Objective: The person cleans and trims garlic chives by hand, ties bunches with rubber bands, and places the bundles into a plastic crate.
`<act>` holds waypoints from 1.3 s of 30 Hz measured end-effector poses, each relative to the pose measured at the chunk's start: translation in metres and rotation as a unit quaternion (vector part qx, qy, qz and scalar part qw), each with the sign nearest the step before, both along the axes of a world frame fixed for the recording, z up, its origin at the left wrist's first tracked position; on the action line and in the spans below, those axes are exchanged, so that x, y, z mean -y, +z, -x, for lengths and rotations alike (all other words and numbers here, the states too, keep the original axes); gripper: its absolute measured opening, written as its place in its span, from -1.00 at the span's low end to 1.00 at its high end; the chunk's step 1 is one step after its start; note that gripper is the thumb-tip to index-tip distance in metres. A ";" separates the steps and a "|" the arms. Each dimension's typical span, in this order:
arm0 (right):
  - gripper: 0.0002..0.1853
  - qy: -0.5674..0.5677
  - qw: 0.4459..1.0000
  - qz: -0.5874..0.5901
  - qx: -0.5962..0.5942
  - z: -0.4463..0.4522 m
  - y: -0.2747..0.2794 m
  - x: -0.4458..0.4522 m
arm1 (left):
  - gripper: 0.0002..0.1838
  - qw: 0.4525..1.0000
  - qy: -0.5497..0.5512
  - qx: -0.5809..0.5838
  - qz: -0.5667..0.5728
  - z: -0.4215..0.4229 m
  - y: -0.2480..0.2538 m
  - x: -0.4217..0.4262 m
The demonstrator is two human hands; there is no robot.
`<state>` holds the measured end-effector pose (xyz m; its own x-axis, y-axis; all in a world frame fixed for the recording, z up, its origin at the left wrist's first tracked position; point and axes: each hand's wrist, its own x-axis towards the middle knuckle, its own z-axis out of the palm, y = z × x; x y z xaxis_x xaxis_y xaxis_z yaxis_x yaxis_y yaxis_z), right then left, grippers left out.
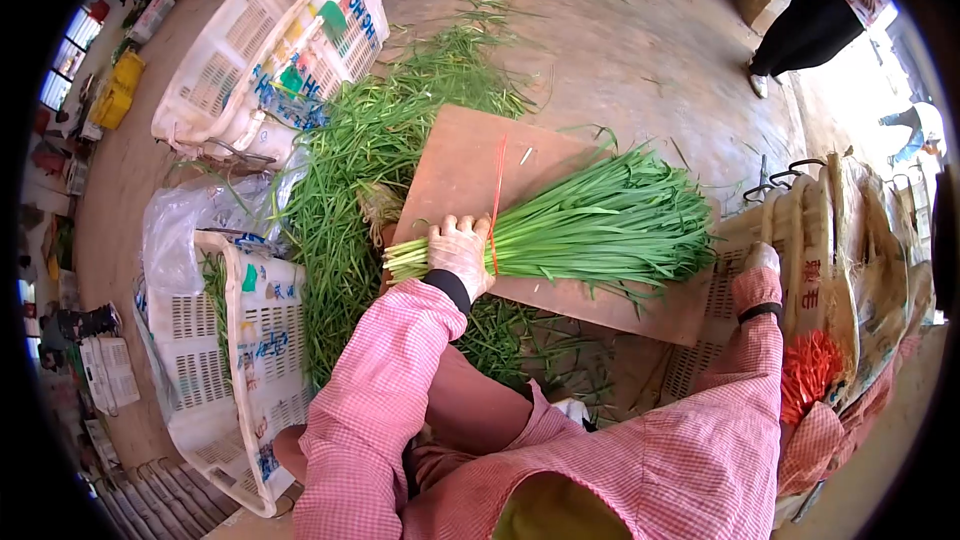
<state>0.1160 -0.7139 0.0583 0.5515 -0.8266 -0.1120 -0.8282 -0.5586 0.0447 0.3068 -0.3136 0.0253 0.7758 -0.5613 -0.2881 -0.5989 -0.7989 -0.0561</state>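
Note:
A bunch of garlic chives [600, 225] lies across a brown board [455, 155], its pale stalk ends to the left and green leaves fanned out to the right. My left hand [462, 252], in a thin pale glove, presses down with its fingers wrapped over the stalks. Right beside its fingertips, a thin red tie strip [498, 185] runs across the board and along the bunch. My right hand [762, 260] is held out at the right, near the side of a crate; it is foreshortened and its fingers cannot be made out.
Loose chives [375, 140] are heaped left of the board. White plastic crates [245, 50] stand at the upper left, another crate [270, 340] at the lower left. Red strips [810, 370] hang by the right-hand crate [800, 230]. A person in dark trousers [810, 30] stands at the upper right.

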 end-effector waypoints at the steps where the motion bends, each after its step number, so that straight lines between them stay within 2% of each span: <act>1: -0.83 -0.006 0.999 0.017 0.045 0.004 0.014 -0.014 | -0.18 1.000 -0.001 -0.004 -0.001 -0.001 0.002 0.001; 2: -0.82 0.024 0.989 -0.018 0.144 0.000 0.018 -0.034 | -0.18 1.000 0.002 -0.007 -0.001 0.001 0.002 0.001; 3: -0.80 0.062 0.963 -0.105 0.241 -0.017 0.021 -0.068 | -0.19 1.000 0.000 0.004 0.009 0.002 0.001 0.001; 4: -0.77 0.105 0.926 -0.198 0.303 -0.042 0.020 -0.114 | -0.21 1.000 -0.004 0.017 0.017 0.003 0.001 -0.001; 5: -0.66 0.153 0.876 -0.282 0.360 -0.068 0.011 -0.156 | -0.23 0.999 0.000 0.021 0.025 0.005 -0.001 -0.001; 6: -0.65 0.192 0.882 -0.305 0.303 -0.098 0.036 -0.203 | -0.23 1.000 0.006 0.015 -0.001 0.006 0.003 0.000; 7: -0.63 0.217 0.880 -0.318 0.279 -0.126 0.029 -0.232 | -0.23 1.000 0.005 0.022 0.000 0.009 0.002 0.000; 8: -0.58 0.261 0.897 -0.274 0.227 -0.155 0.009 -0.250 | -0.23 1.000 0.007 0.028 0.000 0.010 -0.001 -0.001; 10: -0.57 0.248 0.894 -0.352 0.126 -0.190 -0.009 -0.272 | -0.25 0.999 0.013 0.038 0.023 0.010 -0.004 -0.002; 11: -0.57 0.255 0.891 -0.353 0.128 -0.193 -0.019 -0.277 | -0.26 0.999 0.013 0.038 0.025 0.011 -0.007 -0.003; 13: -0.60 0.171 0.830 -0.478 0.231 -0.191 -0.031 -0.282 | -0.26 0.999 0.016 0.040 0.030 0.007 -0.002 -0.004; 14: -0.60 0.174 0.831 -0.477 0.228 -0.185 -0.032 -0.285 | -0.20 1.000 0.015 -0.003 -0.001 0.005 0.002 -0.002; 15: -0.62 0.143 0.728 -0.562 0.365 -0.177 -0.031 -0.289 | -0.14 0.999 0.009 -0.045 -0.030 0.004 0.008 0.001; 16: -0.62 0.107 0.597 -0.623 0.494 -0.172 -0.029 -0.291 | -0.14 0.999 0.003 -0.041 -0.025 0.003 0.016 0.003; 18: -0.65 -0.038 0.460 -0.729 0.505 -0.157 -0.005 -0.301 | -0.03 0.987 -0.058 -0.029 -0.146 -0.001 0.032 0.009; 19: -0.65 -0.003 0.455 -0.735 0.503 -0.156 -0.024 -0.301 | 0.10 0.984 -0.093 -0.026 -0.153 -0.013 0.011 0.011; 20: -0.68 -0.029 0.457 -0.728 0.510 -0.154 -0.021 -0.304 | 0.07 0.986 -0.090 -0.053 -0.128 -0.017 0.036 0.020; 21: -0.70 -0.063 0.376 -0.776 0.503 -0.151 -0.025 -0.303 | 0.07 0.990 -0.085 -0.060 -0.096 -0.025 -0.002 0.015; 22: -0.72 -0.057 0.362 -0.762 0.535 -0.153 -0.040 -0.309 | 0.02 0.985 -0.089 -0.103 -0.107 -0.026 0.001 0.015; 23: -0.74 -0.114 0.358 -0.730 0.571 -0.159 -0.038 -0.321 | -0.08 0.986 -0.108 -0.093 -0.084 -0.035 -0.037 0.007; 24: -0.74 -0.044 0.383 -0.718 0.579 -0.159 -0.030 -0.321 | -0.22 0.985 -0.131 -0.105 -0.045 -0.034 -0.029 0.004; 25: -0.71 -0.085 0.422 -0.672 0.603 -0.167 -0.022 -0.329 | -0.34 0.970 -0.171 -0.159 -0.063 -0.034 -0.009 0.009; 26: -0.71 -0.080 0.417 -0.674 0.604 -0.177 -0.021 -0.328 | -0.34 0.972 -0.169 -0.153 -0.066 -0.040 -0.023 0.008; 28: -0.75 -0.103 0.539 -0.670 0.501 -0.205 -0.027 -0.318 | -0.43 0.965 -0.076 -0.206 -0.141 -0.054 -0.075 0.003; 29: -0.70 -0.138 0.546 -0.614 0.553 -0.227 -0.031 -0.322 | -0.43 0.980 -0.069 -0.165 -0.086 -0.047 -0.085 -0.003; 30: -0.70 -0.130 0.544 -0.614 0.557 -0.245 -0.046 -0.315 | -0.43 0.990 -0.063 -0.126 -0.031 -0.038 -0.088 -0.002; 32: -0.69 -0.151 0.666 -0.524 0.508 -0.279 -0.088 -0.301 | -0.36 0.984 -0.113 -0.119 -0.075 -0.025 -0.018 0.005; 33: -0.69 -0.148 0.665 -0.526 0.509 -0.290 -0.099 -0.300 | -0.36 0.984 -0.110 -0.116 -0.076 -0.031 -0.022 0.003; 35: -0.62 -0.136 0.802 -0.439 0.382 -0.301 -0.110 -0.296 | -0.26 0.975 -0.112 -0.175 -0.076 -0.040 -0.031 0.004; 36: -0.62 -0.133 0.804 -0.436 0.383 -0.300 -0.105 -0.293 | -0.26 0.976 -0.112 -0.174 -0.071 -0.041 -0.028 0.005; 38: -0.57 0.062 0.850 -0.443 0.278 -0.291 -0.097 -0.283 | -0.16 0.966 -0.073 -0.246 -0.024 -0.042 -0.018 0.006; 39: -0.55 0.155 0.864 -0.404 0.257 -0.281 -0.075 -0.272 | -0.06 0.962 -0.044 -0.268 -0.012 -0.042 -0.021 0.008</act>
